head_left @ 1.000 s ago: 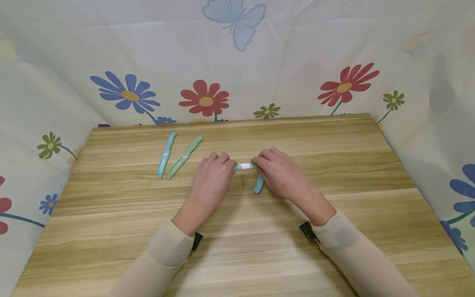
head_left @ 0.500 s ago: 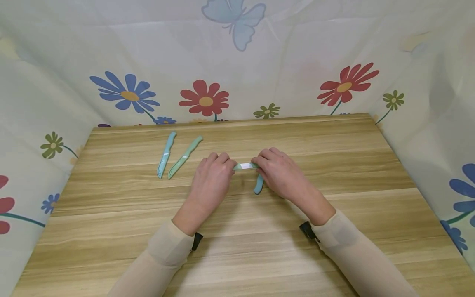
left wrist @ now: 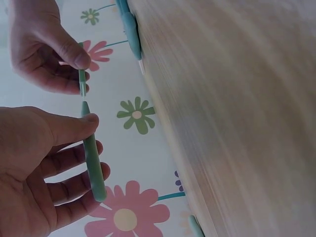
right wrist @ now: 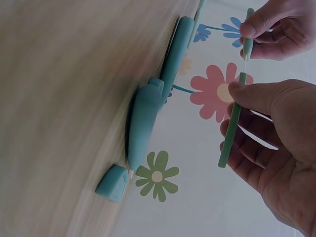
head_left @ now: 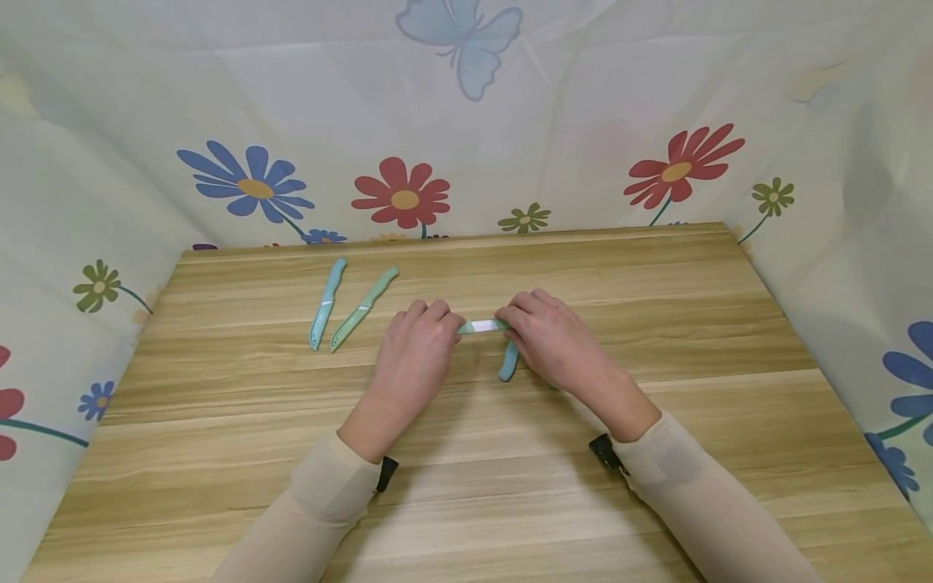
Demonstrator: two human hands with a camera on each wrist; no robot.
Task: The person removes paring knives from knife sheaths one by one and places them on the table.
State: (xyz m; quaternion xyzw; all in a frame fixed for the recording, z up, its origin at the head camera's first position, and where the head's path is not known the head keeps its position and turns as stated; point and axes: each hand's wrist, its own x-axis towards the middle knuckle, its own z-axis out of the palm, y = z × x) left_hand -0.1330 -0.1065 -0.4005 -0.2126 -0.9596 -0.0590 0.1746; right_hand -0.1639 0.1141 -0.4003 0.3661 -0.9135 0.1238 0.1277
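Above the middle of the table, my left hand [head_left: 419, 352] pinches the rounded green handle of a small knife [left wrist: 93, 165] between thumb and fingers. My right hand [head_left: 547, 336] grips the straight green sheath [right wrist: 230, 136]. A short stretch of bare pale blade [head_left: 483, 326] shows between the two hands. Handle, blade and sheath lie roughly in one line. Under my right hand a blue knife handle [head_left: 508, 362] rests on the table, its other end hidden from above. The right wrist view shows several blue parts there, including a wedge-shaped piece [right wrist: 112, 183].
Left of my hands, a sheathed blue knife [head_left: 327, 304] and a sheathed green knife [head_left: 364, 309] lie side by side on the wood-grain table [head_left: 641, 283]. Flower-printed cloth [head_left: 568, 129] stands up behind the table and along both sides.
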